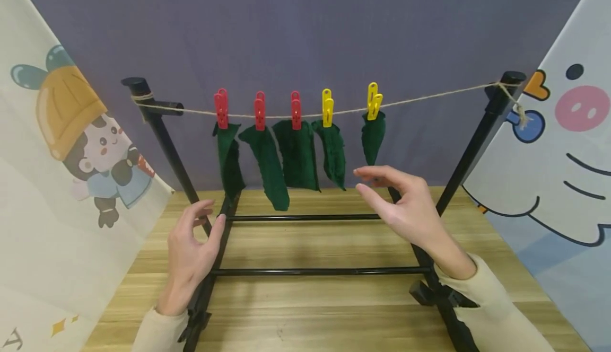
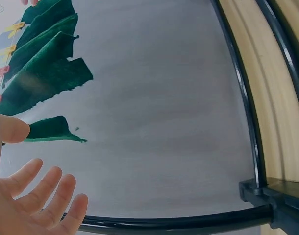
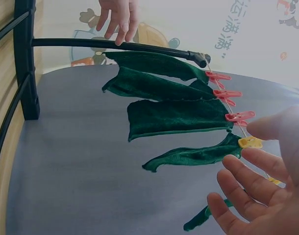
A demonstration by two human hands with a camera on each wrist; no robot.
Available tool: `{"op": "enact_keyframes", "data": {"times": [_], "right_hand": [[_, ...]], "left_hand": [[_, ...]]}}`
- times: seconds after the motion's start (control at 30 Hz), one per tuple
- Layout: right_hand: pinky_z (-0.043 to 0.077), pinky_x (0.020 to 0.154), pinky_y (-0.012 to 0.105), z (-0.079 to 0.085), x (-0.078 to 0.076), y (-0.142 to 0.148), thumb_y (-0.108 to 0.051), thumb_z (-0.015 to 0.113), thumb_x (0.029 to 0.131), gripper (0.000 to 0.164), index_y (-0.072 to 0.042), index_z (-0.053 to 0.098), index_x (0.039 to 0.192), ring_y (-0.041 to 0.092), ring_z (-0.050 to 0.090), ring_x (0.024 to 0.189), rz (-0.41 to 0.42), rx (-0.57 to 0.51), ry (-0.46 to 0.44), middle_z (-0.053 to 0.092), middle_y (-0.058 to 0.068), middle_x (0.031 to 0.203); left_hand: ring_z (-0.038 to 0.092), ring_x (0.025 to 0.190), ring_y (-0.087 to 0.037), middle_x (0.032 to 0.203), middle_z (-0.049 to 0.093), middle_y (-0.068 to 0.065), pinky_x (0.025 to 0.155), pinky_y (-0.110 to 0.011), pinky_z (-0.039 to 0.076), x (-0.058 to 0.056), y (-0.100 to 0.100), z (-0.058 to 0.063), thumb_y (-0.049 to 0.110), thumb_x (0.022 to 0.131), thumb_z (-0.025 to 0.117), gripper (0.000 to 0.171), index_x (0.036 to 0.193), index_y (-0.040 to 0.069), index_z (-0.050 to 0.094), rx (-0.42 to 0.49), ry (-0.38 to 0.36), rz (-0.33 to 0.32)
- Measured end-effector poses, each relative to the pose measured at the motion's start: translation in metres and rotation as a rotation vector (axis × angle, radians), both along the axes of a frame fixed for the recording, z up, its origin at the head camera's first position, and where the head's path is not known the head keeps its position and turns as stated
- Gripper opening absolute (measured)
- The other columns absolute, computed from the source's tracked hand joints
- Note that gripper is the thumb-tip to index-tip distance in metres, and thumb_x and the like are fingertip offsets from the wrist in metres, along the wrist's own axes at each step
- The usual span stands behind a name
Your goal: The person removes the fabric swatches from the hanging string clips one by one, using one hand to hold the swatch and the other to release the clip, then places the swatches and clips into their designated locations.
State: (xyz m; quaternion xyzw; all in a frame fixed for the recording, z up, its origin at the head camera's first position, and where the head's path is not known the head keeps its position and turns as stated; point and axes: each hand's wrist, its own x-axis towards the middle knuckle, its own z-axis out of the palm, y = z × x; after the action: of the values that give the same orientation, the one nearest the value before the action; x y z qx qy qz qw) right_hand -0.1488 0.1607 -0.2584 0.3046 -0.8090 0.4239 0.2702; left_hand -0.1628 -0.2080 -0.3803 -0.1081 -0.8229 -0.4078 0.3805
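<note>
Several dark green cloth pieces (image 1: 297,156) hang from a twine line (image 1: 429,96), each held by one clothespin. Three clothespins on the left are red (image 1: 260,111); the two on the right are yellow (image 1: 327,108). My left hand (image 1: 193,251) is held in the air by the left post, below the leftmost cloth, thumb and fingers apart with nothing between them. Just below the rightmost cloth (image 1: 373,135), my right hand (image 1: 401,201) hovers with fingers loosely bent and thumb apart, holding nothing. In the right wrist view, the right fingers (image 3: 242,181) are spread and bare.
The twine is tied between two black posts (image 1: 465,145) of a tube frame. Two crossbars (image 1: 315,272) join its sides low over the wooden table (image 1: 305,320). A grey backdrop (image 1: 305,34) stands behind, with cartoon-printed sheets (image 1: 43,193) at both sides.
</note>
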Motion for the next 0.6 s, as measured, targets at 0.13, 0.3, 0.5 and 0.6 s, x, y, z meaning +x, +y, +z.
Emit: {"op": "enact_keyframes", "data": {"times": [0.13, 0.3, 0.5, 0.6], "right_hand": [[0.05, 0.077, 0.024, 0.006, -0.001, -0.005, 0.002, 0.069, 0.085, 0.024, -0.001, 0.068, 0.108, 0.016, 0.064, 0.086, 0.015, -0.006, 0.006, 0.07, 0.006, 0.1], [0.051, 0.076, 0.027, 0.014, -0.002, -0.013, 0.001, 0.069, 0.086, 0.023, -0.001, 0.068, 0.108, 0.016, 0.064, 0.083, 0.055, -0.021, -0.008, 0.07, 0.005, 0.095], [0.049, 0.069, 0.026, 0.024, -0.003, -0.023, -0.002, 0.069, 0.086, 0.023, -0.002, 0.068, 0.109, 0.015, 0.063, 0.082, 0.059, -0.003, -0.028, 0.069, 0.004, 0.092], [0.048, 0.066, 0.027, 0.029, -0.002, -0.028, -0.003, 0.069, 0.086, 0.023, -0.004, 0.069, 0.11, 0.015, 0.064, 0.081, 0.06, -0.004, -0.039, 0.069, 0.003, 0.091]], "left_hand": [[0.06, 0.1, -0.02, 0.114, 0.064, -0.003, 0.082, -0.031, 0.047, -0.002, 0.003, 0.007, 0.017, 0.086, 0.07, 0.036, 0.119, 0.007, 0.062, 0.006, 0.009, -0.008], [0.06, 0.101, -0.019, 0.118, 0.063, -0.001, 0.082, -0.03, 0.047, -0.004, 0.007, 0.015, 0.018, 0.087, 0.07, 0.037, 0.121, 0.007, 0.061, 0.01, 0.022, -0.021], [0.06, 0.101, -0.019, 0.12, 0.062, 0.001, 0.081, -0.028, 0.047, -0.006, 0.011, 0.024, 0.018, 0.087, 0.07, 0.039, 0.123, 0.008, 0.061, 0.017, 0.046, -0.033], [0.06, 0.102, -0.017, 0.119, 0.062, 0.001, 0.082, -0.03, 0.048, -0.007, 0.012, 0.028, 0.019, 0.087, 0.069, 0.038, 0.123, 0.008, 0.06, 0.017, 0.049, -0.034]]}}
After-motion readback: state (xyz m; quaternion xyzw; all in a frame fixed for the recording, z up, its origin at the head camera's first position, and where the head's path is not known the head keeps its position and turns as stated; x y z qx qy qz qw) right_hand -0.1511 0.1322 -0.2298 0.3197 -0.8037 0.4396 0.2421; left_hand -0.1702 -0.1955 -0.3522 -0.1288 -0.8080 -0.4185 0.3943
